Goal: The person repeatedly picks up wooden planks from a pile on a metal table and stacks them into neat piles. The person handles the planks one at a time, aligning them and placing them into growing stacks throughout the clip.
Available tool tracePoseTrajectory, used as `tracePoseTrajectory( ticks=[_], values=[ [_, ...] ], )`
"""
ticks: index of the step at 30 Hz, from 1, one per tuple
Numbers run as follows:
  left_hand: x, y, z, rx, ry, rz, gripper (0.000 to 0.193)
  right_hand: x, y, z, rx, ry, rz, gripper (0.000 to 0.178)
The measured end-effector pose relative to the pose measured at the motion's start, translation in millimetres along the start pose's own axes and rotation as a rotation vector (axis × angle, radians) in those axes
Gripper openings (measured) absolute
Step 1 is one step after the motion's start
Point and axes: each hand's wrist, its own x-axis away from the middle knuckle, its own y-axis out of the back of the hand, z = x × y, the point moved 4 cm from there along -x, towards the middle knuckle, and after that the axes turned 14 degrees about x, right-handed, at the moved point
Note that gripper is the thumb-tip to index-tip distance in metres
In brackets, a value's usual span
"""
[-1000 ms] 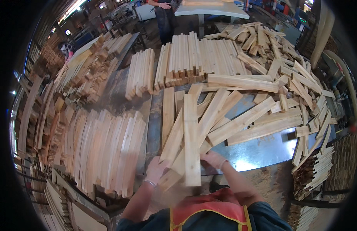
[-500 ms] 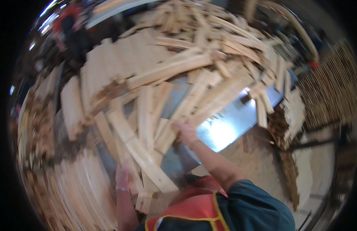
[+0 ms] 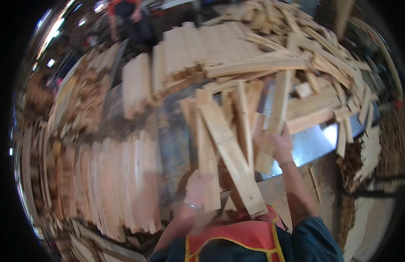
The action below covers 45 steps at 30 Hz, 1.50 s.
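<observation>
Near the front edge of a metal table, my left hand (image 3: pixel 197 191) is closed around the lower part of a pale wooden board (image 3: pixel 205 153). My right hand (image 3: pixel 281 146) grips another board (image 3: pixel 278 104), which tilts up away from me. Between my hands a longer board (image 3: pixel 228 148) lies slanted, its near end by my red apron (image 3: pixel 230 236). Beside it a narrow board (image 3: pixel 244 126) rests on edge, with several more boards partly hidden underneath. Motion blurs my fingertips a little.
A tidy row of boards (image 3: pixel 198 46) lies at the far side, with a jumbled heap (image 3: pixel 316 39) to its right. Stacked boards (image 3: pixel 115 183) stand at left. The shiny metal tabletop (image 3: pixel 311 142) shows at right. Another person (image 3: pixel 126 17) stands far left.
The whole view has swung, so the table sits further right in it. My left hand has come up onto a board. The board at my right hand now stands apart from the heap, more upright.
</observation>
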Motion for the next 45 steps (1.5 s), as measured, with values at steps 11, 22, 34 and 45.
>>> tracePoseTrajectory(
  ticks=[11,22,34,45],
  values=[
    [58,171,-47,-0.883,-0.324,-0.425,0.029,191,-140,3,-0.185,-0.078,0.100,0.075],
    [54,209,-41,-1.326,-0.580,-0.396,0.078,251,-258,-48,0.791,0.130,0.551,0.074],
    [8,161,-35,-1.865,-0.783,-0.632,0.070,60,-204,51,1.541,0.880,0.023,0.065],
    [23,81,-52,-0.391,-0.243,-0.065,0.083,140,-176,-6,0.480,0.440,0.479,0.086]
  ],
)
